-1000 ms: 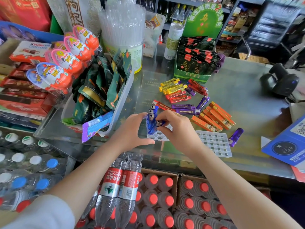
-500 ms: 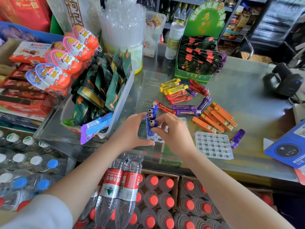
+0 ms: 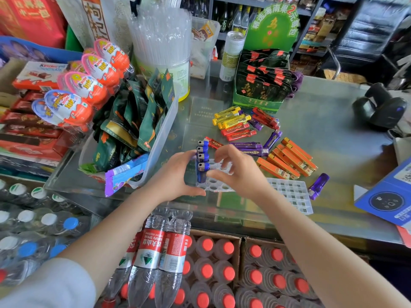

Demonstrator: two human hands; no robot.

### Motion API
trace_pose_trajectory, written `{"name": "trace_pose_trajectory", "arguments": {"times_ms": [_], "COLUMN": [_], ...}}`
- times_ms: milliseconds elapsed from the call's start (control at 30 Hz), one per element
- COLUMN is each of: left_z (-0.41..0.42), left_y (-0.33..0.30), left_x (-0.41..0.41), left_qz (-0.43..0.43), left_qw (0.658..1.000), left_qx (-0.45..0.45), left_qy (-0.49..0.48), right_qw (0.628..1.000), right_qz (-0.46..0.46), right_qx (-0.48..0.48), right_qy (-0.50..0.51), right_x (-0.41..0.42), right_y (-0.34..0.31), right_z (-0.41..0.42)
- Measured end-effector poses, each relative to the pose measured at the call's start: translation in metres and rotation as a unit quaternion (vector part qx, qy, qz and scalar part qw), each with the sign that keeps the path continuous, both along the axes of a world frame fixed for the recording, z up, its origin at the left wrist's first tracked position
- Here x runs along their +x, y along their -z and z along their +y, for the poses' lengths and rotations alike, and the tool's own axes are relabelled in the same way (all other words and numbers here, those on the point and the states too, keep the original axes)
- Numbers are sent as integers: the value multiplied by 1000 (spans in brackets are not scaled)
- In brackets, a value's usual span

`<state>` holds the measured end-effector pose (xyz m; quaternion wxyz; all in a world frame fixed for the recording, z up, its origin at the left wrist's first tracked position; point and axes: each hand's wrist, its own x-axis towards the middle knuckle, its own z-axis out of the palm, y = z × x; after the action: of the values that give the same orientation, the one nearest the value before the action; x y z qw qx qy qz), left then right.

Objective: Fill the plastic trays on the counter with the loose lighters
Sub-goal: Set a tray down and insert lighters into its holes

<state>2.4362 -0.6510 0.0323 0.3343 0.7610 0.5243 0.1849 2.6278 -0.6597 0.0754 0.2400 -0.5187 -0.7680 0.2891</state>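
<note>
A clear tray with round holes (image 3: 214,186) lies at the glass counter's front edge. Several blue lighters (image 3: 202,157) stand upright in its left column. My left hand (image 3: 175,177) grips the tray's left side, thumb along the front rim and fingers against the blue lighters. My right hand (image 3: 236,172) hovers over the tray with fingers spread and nothing in it, its thumb close to the nearest blue lighter. Loose lighters lie behind: yellow (image 3: 231,117), red (image 3: 239,132), purple (image 3: 249,148), orange (image 3: 289,161). A second tray with square cells (image 3: 291,194) sits to the right.
One purple lighter (image 3: 318,185) lies alone right of the square-cell tray. A plastic bin of green snack packets (image 3: 164,134) crowds the left. A green display box (image 3: 262,85) stands behind, a barcode scanner (image 3: 380,107) far right, a blue card (image 3: 387,201) at the right edge.
My right hand was pinching a blue lighter at the tray; its fingers have since spread and lifted off, leaving the lighter standing. My left hand has stayed on the tray.
</note>
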Motion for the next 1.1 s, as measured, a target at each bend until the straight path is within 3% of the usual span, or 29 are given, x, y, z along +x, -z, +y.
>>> {"name": "trace_pose_trajectory", "arguments": {"times_ms": [333, 433, 633, 767, 1100], "left_z": [4, 6, 7, 9, 29], "left_y": [-4, -3, -4, -7, 4], "left_x": [4, 9, 25, 33, 31], "left_qz": [8, 9, 13, 24, 23], "left_qw": [1000, 1000, 999, 998, 997], "left_qx": [-6, -13, -13, -4, -44], "left_qy": [7, 20, 48, 51, 60], "right_qw": [986, 971, 954, 958, 968], "right_qz": [-37, -33, -47, -26, -103], "right_qx": [54, 65, 74, 77, -40], "right_qy": [150, 229, 286, 275, 226], "right_x": [42, 68, 112, 117, 105], "right_y": [14, 16, 16, 7, 7], "right_z": [13, 1, -29, -7, 126]}}
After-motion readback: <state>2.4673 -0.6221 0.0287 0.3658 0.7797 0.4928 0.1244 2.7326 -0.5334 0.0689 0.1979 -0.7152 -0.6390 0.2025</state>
